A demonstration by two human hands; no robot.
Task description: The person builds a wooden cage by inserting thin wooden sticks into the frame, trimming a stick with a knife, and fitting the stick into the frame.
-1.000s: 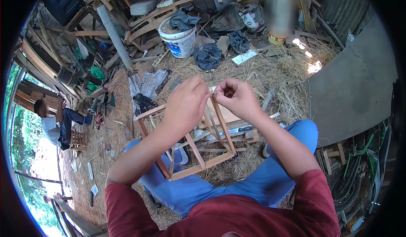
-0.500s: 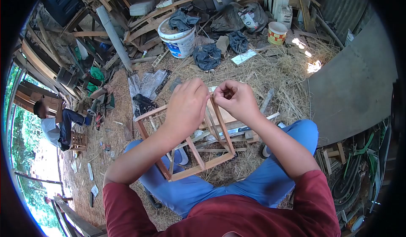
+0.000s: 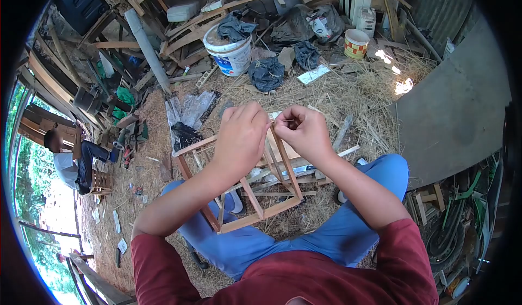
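A wooden frame (image 3: 251, 197) of thin slats, like a small stool frame, stands tilted between my knees. Over its far top corner is my left hand (image 3: 241, 133), closed, with its fingertips hidden or pressed together at the slat's end. My right hand (image 3: 305, 132) pinches thumb and forefinger at the same corner, almost touching the left fingertips. Whatever is between the fingers is too small to make out. Loose wood strips (image 3: 272, 183) and a tool with a blue part (image 3: 305, 168) lie on the ground beyond and under the frame.
Dry shavings and straw (image 3: 348, 93) cover the ground. Farther off stand a white bucket (image 3: 231, 60), a yellow-and-red patterned bucket (image 3: 356, 45) and black plastic bags (image 3: 266, 74). A large grey sheet (image 3: 451, 109) leans at the right. Another person (image 3: 68, 161) sits at the left.
Both hands stay at the frame's corner; the right fingers shift only slightly. The frame keeps its place.
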